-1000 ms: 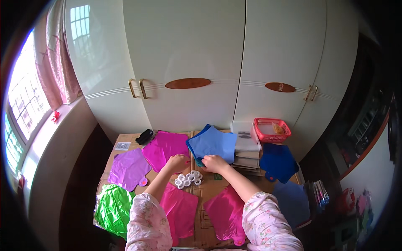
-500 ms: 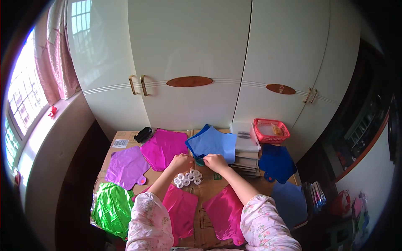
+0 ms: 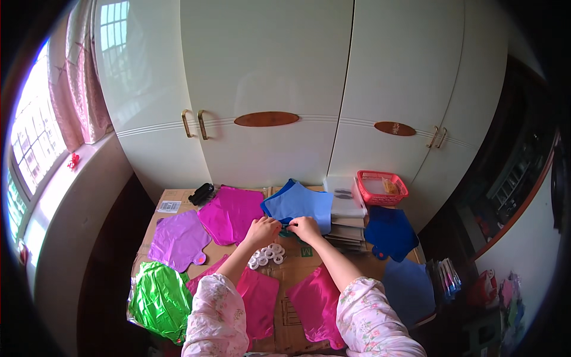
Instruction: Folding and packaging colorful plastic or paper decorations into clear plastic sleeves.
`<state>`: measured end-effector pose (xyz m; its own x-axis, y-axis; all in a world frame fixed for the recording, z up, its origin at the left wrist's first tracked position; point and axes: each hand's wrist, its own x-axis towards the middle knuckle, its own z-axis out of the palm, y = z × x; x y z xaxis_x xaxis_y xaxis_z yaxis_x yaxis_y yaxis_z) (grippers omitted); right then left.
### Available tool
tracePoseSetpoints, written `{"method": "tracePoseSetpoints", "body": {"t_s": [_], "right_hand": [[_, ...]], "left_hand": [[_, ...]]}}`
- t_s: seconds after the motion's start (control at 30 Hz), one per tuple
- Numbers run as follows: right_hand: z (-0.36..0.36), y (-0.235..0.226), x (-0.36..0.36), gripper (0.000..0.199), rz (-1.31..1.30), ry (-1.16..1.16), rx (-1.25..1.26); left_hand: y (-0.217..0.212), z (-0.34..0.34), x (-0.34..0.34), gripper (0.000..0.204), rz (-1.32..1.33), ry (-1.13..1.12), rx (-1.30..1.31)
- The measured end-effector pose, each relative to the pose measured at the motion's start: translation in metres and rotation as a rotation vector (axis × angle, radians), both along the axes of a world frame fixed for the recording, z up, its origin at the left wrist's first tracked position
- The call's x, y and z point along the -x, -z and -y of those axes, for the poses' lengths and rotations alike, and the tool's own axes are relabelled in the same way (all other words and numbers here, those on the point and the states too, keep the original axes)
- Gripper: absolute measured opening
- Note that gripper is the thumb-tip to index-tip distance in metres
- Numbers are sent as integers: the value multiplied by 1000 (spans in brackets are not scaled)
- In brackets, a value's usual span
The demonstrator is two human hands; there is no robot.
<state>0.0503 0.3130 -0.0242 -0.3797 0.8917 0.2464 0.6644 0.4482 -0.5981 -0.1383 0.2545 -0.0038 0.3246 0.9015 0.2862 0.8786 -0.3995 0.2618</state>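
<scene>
A light blue star-shaped foil balloon [image 3: 300, 199], deflated and flat, lies over a darker blue one [image 3: 270, 208] at the far middle of the cardboard-covered table [image 3: 297, 262]. At its near end, my left hand [image 3: 264, 230] and my right hand [image 3: 306, 228] pinch close together. A small dark bluish strip, seemingly the balloon's tab, shows between the fingertips; the fingers partly hide it. Just below my left hand sit several small white ribbon rolls [image 3: 267, 256]. My left forearm passes over a pink foil balloon [image 3: 259, 297], and another pink one [image 3: 315, 303] lies inside my right forearm.
Leftward lie magenta [image 3: 232, 214], lilac [image 3: 178, 239] and shiny green [image 3: 159, 300] foil pieces. To the right are a stack of packets [image 3: 347, 223], a red basket [image 3: 380, 189], a dark blue balloon [image 3: 389, 232] and a paler blue one [image 3: 410, 291]. White cabinets [image 3: 267, 59] rise behind.
My hands stay pinched at the blue balloon's near end. My left hand has moved slightly to the right and the fingertips are closer together. The whole view has shifted slightly.
</scene>
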Motion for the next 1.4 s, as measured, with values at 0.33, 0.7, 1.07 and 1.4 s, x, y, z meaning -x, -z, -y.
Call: {"method": "tracePoseSetpoints", "body": {"t_s": [0.33, 0.7, 1.07, 1.4], "right_hand": [[-2, -1, -2, 23, -73, 18, 83], [-22, 5, 0, 16, -221, 160, 0], [-114, -97, -116, 12, -1047, 372, 128], [-122, -186, -172, 20, -1092, 515, -77]], "left_hand": [[2, 1, -1, 19, -58, -7, -46], [21, -13, 0, 22, -123, 45, 43], [43, -33, 12, 43, -349, 38, 197], [20, -21, 7, 40, -390, 19, 259]]}}
